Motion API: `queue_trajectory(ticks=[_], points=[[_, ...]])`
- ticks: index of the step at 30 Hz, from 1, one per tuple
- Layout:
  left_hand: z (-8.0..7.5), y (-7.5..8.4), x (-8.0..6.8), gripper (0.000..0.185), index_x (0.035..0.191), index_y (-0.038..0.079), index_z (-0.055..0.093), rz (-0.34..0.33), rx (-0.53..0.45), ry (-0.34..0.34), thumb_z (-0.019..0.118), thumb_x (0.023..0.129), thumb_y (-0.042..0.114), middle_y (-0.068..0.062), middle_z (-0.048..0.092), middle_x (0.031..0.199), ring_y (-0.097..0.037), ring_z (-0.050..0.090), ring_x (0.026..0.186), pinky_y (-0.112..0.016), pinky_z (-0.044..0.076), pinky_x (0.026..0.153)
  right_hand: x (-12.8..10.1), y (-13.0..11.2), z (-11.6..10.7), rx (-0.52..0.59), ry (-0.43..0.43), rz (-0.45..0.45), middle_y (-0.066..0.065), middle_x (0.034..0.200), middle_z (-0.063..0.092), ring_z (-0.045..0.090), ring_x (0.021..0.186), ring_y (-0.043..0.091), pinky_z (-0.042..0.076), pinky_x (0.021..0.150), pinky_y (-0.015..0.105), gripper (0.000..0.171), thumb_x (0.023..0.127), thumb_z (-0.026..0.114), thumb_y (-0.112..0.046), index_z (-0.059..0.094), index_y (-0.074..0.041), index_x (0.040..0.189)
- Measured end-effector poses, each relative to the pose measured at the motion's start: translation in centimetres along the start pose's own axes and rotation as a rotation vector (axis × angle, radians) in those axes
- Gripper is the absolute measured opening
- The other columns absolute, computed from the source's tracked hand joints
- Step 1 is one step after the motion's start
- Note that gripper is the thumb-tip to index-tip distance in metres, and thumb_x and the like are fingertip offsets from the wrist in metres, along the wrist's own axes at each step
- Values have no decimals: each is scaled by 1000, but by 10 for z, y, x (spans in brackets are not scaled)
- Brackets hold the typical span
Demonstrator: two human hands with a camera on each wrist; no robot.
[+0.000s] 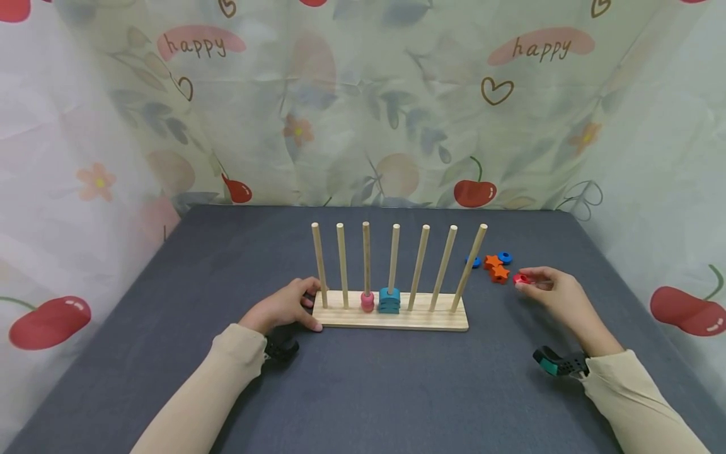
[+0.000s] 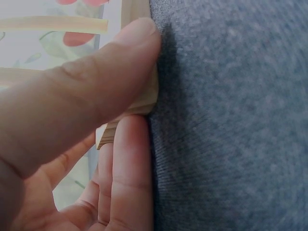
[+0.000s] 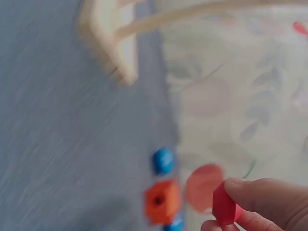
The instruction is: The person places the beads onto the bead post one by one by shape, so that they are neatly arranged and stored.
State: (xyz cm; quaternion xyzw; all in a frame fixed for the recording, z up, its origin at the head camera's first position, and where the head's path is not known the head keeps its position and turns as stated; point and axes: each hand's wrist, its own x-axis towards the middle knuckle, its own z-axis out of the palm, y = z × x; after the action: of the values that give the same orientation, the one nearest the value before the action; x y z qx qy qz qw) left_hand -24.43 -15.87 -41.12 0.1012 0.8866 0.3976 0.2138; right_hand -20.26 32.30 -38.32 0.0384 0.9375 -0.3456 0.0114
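Cream fabric sleeves (image 1: pixel 190 394) come nearest, ending in two busy hands. The right hand (image 1: pixel 558 301) pinches a small red faceted bead (image 3: pixel 223 204) right at the tips of thumb and fingers, just beside two orange star-shaped beads (image 1: pixel 499 276) and two round blue beads (image 1: pixel 505 260) on dark grey cloth (image 1: pixel 397 391). Well apart from that bead, the left hand (image 1: pixel 286 302) grips one end of a pale wooden pegboard (image 1: pixel 340 319) bearing pink (image 1: pixel 367 304) and teal beads (image 1: pixel 389 304).

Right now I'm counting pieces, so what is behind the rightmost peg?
Behind the rightmost peg is a blue piece, showing at the peg's sides; its middle is covered.
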Motion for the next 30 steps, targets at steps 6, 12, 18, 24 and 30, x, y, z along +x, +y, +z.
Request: queue_trajectory(ticks=[6, 12, 18, 24, 30], points=[[-1, -1, 2, 71, 125, 5, 51, 2, 2, 3, 88, 64, 2, -18, 42, 126, -31, 53, 111, -41, 48, 90, -10, -35, -12, 101, 51, 9, 12, 119, 65, 59, 87, -2, 49, 76, 29, 68, 87, 61, -58, 55, -10, 134], [0, -2, 3, 71, 125, 5, 51, 4, -3, 3, 88, 64, 2, -18, 42, 126, -31, 53, 111, -40, 48, 89, -28, -67, -16, 296, 156, -66, -18, 106, 62, 59, 93, -4, 49, 74, 13, 58, 88, 65, -46, 54, -14, 136], [0, -2, 2, 70, 124, 4, 51, 24, 0, 1, 88, 64, 2, -19, 42, 124, -32, 53, 110, -39, 48, 88, -47, -102, -10, 504, 273, -225, -11, 115, 63, 61, 101, 2, 48, 80, 9, 45, 89, 70, -24, 57, -16, 132], [-1, -1, 0, 71, 124, 4, 51, 24, -3, 3, 89, 64, 3, -20, 43, 125, -32, 53, 110, -39, 48, 88, -59, -132, -7, 695, 308, -425, -2, 114, 65, 64, 100, 7, 49, 82, 11, 41, 85, 71, -1, 61, -4, 125], [-1, -2, 0, 71, 124, 4, 50, 22, -3, 2, 88, 65, 3, -20, 42, 126, -32, 53, 111, -40, 48, 89, -65, -156, -3, 760, 287, -508, 2, 115, 65, 64, 100, 12, 50, 84, 15, 41, 85, 70, 2, 61, 0, 125]])
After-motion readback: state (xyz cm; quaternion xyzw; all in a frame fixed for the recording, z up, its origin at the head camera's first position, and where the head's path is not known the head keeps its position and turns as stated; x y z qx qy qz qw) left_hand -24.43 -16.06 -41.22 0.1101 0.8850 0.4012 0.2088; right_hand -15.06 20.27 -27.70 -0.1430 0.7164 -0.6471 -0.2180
